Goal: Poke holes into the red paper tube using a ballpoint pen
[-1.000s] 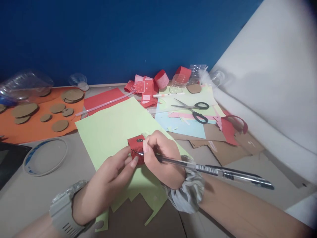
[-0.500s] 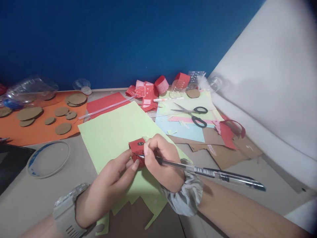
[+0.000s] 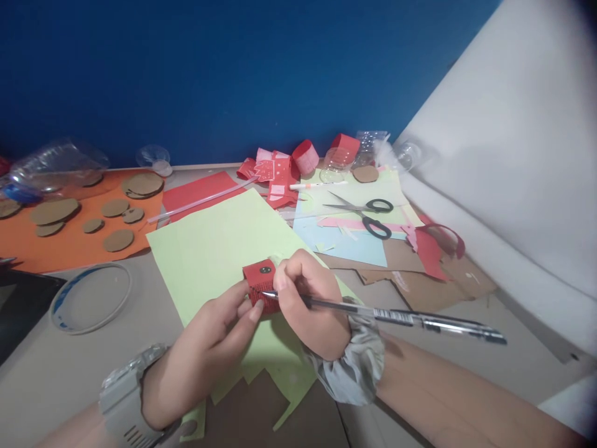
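Note:
A small red paper piece [image 3: 259, 274] with black marks and a dark round spot is pinched at its left and lower edge by my left hand [image 3: 217, 333]. My right hand [image 3: 310, 302] grips a clear-barrelled pen [image 3: 394, 316], its tip resting on or just over the marked lower part of the red piece. The pen's long end points away to the right. Beneath both hands lies a light green paper sheet [image 3: 219, 242] with a jagged cut lower edge. Part of the red piece is hidden by my fingers.
Black-handled scissors [image 3: 373, 214] lie on coloured paper at the right, near cardboard scraps [image 3: 448, 286]. Red paper pieces [image 3: 282, 174] sit by the blue wall. Cardboard discs [image 3: 119, 240] rest on orange paper [image 3: 23, 246] at left, with a clear ring [image 3: 91, 328] nearer me.
The pen's far end has swung slightly up and to the right as my right hand shifts a little. My left hand keeps its hold on the red paper.

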Tool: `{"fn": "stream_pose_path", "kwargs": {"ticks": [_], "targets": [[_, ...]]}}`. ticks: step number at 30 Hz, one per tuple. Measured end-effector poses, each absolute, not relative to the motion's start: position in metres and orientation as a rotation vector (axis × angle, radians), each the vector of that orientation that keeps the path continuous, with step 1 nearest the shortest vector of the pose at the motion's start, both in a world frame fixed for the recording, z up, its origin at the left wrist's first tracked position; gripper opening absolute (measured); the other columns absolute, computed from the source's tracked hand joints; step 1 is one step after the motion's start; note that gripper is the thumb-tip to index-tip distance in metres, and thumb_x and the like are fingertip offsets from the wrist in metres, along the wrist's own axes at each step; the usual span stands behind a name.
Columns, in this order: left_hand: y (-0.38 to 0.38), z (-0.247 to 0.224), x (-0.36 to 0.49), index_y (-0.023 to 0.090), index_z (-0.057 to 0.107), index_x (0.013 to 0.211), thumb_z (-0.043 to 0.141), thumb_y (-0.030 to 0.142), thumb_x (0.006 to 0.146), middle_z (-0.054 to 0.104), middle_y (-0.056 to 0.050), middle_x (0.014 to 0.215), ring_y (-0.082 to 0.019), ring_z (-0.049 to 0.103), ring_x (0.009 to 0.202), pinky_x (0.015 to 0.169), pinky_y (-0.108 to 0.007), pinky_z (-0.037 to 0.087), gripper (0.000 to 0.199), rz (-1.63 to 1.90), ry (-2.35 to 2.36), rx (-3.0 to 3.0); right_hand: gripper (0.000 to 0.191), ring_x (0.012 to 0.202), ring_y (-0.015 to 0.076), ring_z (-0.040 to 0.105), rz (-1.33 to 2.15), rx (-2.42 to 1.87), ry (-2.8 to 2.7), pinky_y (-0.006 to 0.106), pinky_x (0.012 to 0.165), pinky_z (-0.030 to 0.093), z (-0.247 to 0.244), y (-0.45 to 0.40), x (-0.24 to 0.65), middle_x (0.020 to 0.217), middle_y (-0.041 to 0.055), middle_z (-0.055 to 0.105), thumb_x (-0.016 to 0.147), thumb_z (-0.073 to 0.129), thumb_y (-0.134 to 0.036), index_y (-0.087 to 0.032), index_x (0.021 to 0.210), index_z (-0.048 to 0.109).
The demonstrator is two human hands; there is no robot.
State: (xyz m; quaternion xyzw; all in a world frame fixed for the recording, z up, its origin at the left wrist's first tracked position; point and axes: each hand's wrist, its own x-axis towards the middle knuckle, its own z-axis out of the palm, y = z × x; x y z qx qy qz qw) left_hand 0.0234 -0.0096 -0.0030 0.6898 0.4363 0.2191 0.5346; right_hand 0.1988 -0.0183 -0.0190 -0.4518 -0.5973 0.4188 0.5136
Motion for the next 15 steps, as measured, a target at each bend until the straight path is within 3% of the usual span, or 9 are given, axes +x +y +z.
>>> {"fn": "stream_pose_path", "kwargs": {"ticks": [3,6,8,12,15], "targets": [[-0.0112,-0.0044,0.0240,0.016,0.064,0.128,0.048,0.035,0.103,0.078,-0.004,0.093,-0.022,0.073,0.094,0.091,-0.027,0.055,0.035,0.521,1.013,1.590,0.024,0.054,0.0132,0.040,0.996,-1.080,-1.444,0.028,0.051,0.035,-0.0197,-0.0183,0.2000,0.064,-0.0060,0.044,0.094,0.057,-0.022,-0.026,0.075,0.043],[-0.0118,-0.0069,0.0235,0.017,0.062,0.129,0.051,0.037,0.103,0.079,-0.008,0.111,-0.022,0.072,0.100,0.094,-0.027,0.053,0.035,0.535,1.025,1.545,0.024,0.053,0.0125,0.039,1.005,-1.058,-1.464,0.028,0.050,0.033,-0.0189,-0.0195,0.2004,0.064,-0.0064,0.045,0.093,0.057,-0.018,-0.026,0.075,0.042],[-0.0117,-0.0077,0.0230,0.017,0.063,0.125,0.051,0.039,0.104,0.079,-0.006,0.105,-0.021,0.072,0.097,0.090,-0.026,0.053,0.033,0.528,1.045,1.540,0.027,0.053,0.0122,0.038,0.997,-1.045,-1.461,0.028,0.051,0.033,-0.0180,-0.0203,0.2001,0.064,-0.0068,0.045,0.092,0.058,-0.016,-0.026,0.074,0.040],[-0.0116,-0.0054,0.0227,0.019,0.065,0.103,0.050,0.041,0.104,0.068,0.002,0.076,-0.017,0.064,0.071,0.067,-0.023,0.048,0.026,0.498,1.128,1.605,0.030,0.053,0.0128,0.037,1.001,-1.070,-1.456,0.028,0.051,0.032,-0.0167,-0.0211,0.1989,0.061,-0.0076,0.041,0.090,0.061,-0.018,-0.026,0.072,0.039],[-0.0122,-0.0032,0.0230,0.021,0.062,0.092,0.051,0.041,0.103,0.062,0.004,0.071,-0.015,0.058,0.065,0.061,-0.022,0.044,0.026,0.503,1.144,1.605,0.029,0.052,0.0132,0.036,1.014,-1.087,-1.459,0.029,0.050,0.031,-0.0163,-0.0212,0.1981,0.060,-0.0075,0.040,0.091,0.062,-0.019,-0.026,0.072,0.040]]}}
